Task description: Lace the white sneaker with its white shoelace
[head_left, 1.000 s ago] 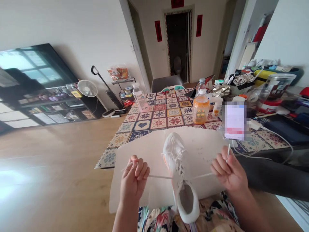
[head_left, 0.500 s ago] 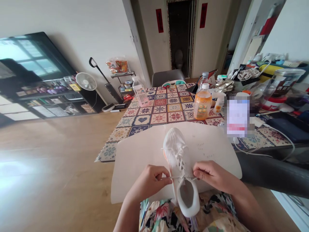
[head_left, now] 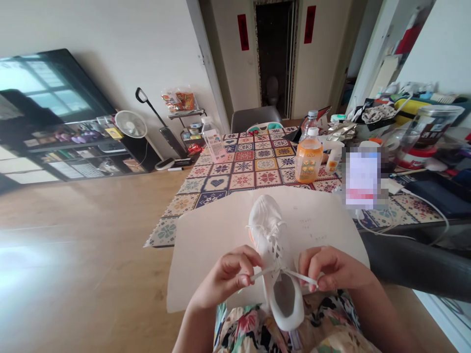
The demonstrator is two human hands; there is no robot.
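A white sneaker (head_left: 268, 215) lies with its toe pointing away from me and its heel at my lap, on a large white paper sheet (head_left: 206, 230). Its shoelace (head_left: 300, 277) crosses in a knot at the top of the tongue. To the left of the shoe, my left hand (head_left: 233, 274) pinches one lace end between thumb and fingers. On the other side, my right hand (head_left: 331, 269) pinches the opposite end. Both ends stretch out sideways from the knot. The inside of the shoe opening shows below the laces.
Beyond the paper, a patterned tablecloth (head_left: 241, 181) carries a bottle of orange drink (head_left: 308, 162) and a pink-tinted bottle (head_left: 214, 142). A phone with a blurred screen (head_left: 362, 176) stands at the right, its white cable (head_left: 390, 234) trailing along the table edge. Assorted clutter fills the right side.
My hands have shifted their hold along the laces, the right one now gripping farther out. More lace shows between each hand and the knot. The sneaker has stayed in place.
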